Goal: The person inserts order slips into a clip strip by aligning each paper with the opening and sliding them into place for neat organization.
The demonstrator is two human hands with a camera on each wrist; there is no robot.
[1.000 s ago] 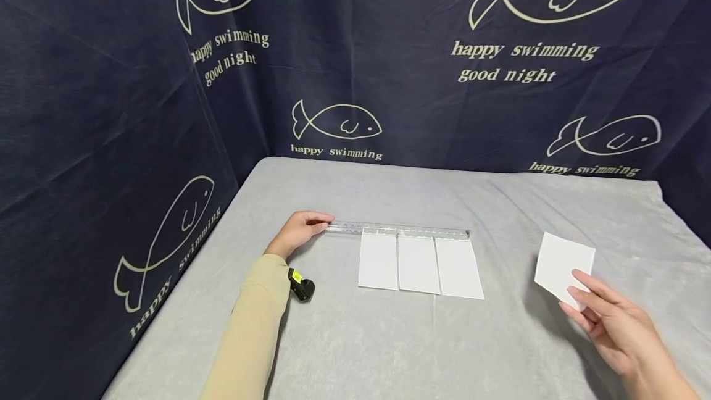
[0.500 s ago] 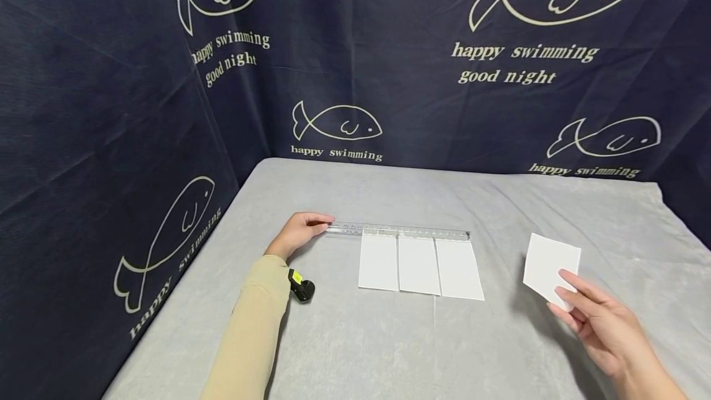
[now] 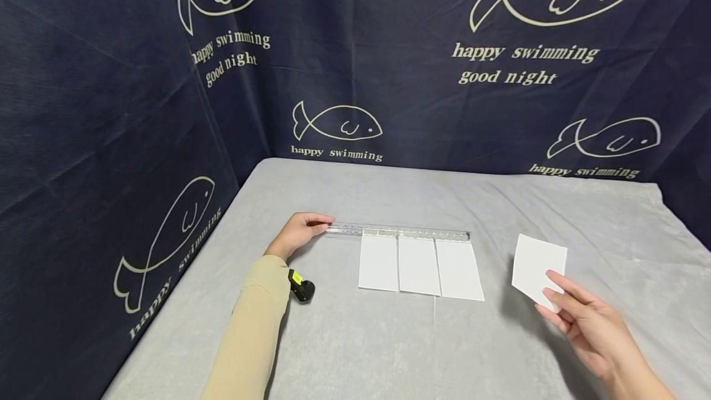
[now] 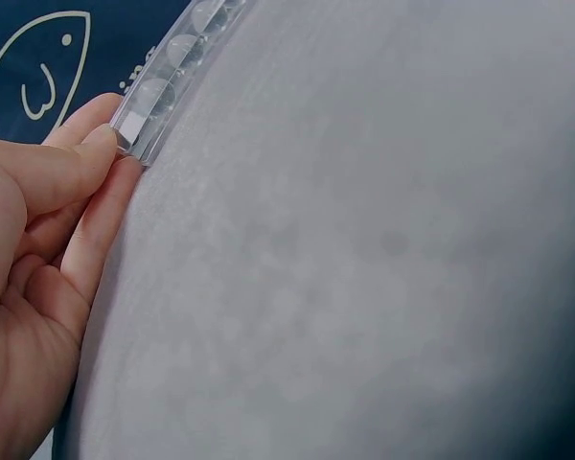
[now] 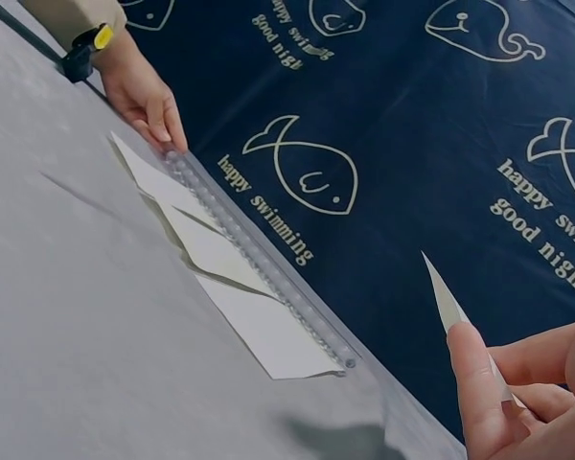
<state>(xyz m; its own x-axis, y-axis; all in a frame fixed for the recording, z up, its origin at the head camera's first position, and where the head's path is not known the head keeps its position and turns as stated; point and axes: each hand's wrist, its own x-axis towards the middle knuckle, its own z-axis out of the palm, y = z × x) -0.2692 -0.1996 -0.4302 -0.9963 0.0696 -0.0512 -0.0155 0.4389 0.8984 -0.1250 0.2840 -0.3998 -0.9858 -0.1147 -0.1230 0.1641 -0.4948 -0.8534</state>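
My left hand (image 3: 300, 232) pinches the left end of a long clear plastic strip (image 3: 413, 233) with a row of round shapes along it. In the left wrist view, the thumb and fingers hold the end of this strip (image 4: 156, 94). Three white paper cards (image 3: 419, 265) lie side by side below the strip, their top edges meeting it; whether they go under it I cannot tell. To the right, my right hand (image 3: 591, 324) pinches another white card (image 3: 539, 267) above the table. In the right wrist view this card (image 5: 443, 292) shows nearly edge-on between thumb and fingers.
A grey cloth covers the table (image 3: 389, 350). Dark blue curtains (image 3: 422, 79) with fish drawings and lettering hang behind it and on the left. A black device (image 3: 302, 286) with a yellow label is worn on the left wrist.
My right hand has moved left with its card, closer to the three cards on the table. The left hand, the plastic strip and those cards have stayed in place.
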